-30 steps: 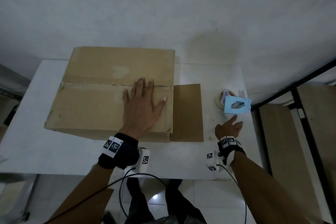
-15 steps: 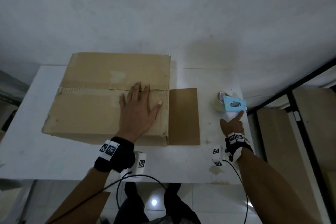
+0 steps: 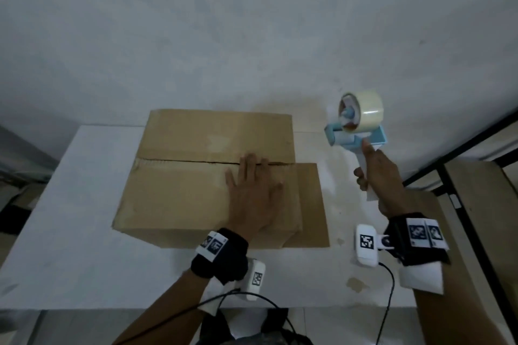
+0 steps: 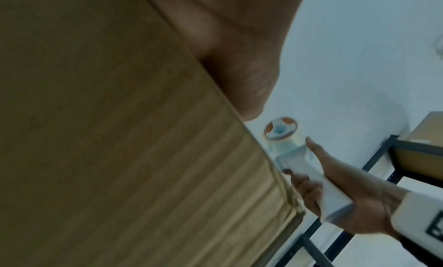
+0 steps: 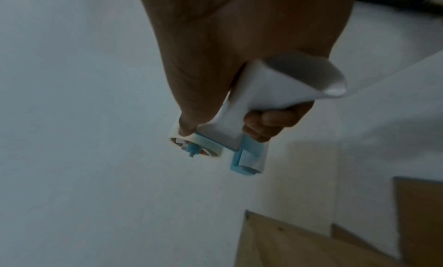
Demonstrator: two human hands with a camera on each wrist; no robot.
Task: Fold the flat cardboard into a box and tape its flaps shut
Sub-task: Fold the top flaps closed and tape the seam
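A brown cardboard box (image 3: 179, 176) stands on the white table (image 3: 70, 232), its two top flaps meeting at a seam across the middle. My left hand (image 3: 252, 193) lies flat with straight fingers on the near flap, fingertips at the seam. A side flap (image 3: 311, 204) lies flat on the table to the box's right. My right hand (image 3: 378, 176) grips the white handle of a blue tape dispenser (image 3: 356, 126) with a clear tape roll, raised above the table right of the box. The same dispenser (image 5: 215, 149) shows in the right wrist view and, farther off, dispenser (image 4: 287, 144) in the left wrist view.
A pale wall rises close behind the table. A black metal frame (image 3: 459, 148) with brown boards stands to the right of the table. Cables hang from my wrists over the table's near edge (image 3: 252, 309).
My right hand reached the tape dispenser lying on the table, took hold of its handle and lifted it up. My left hand stayed flat on the box.
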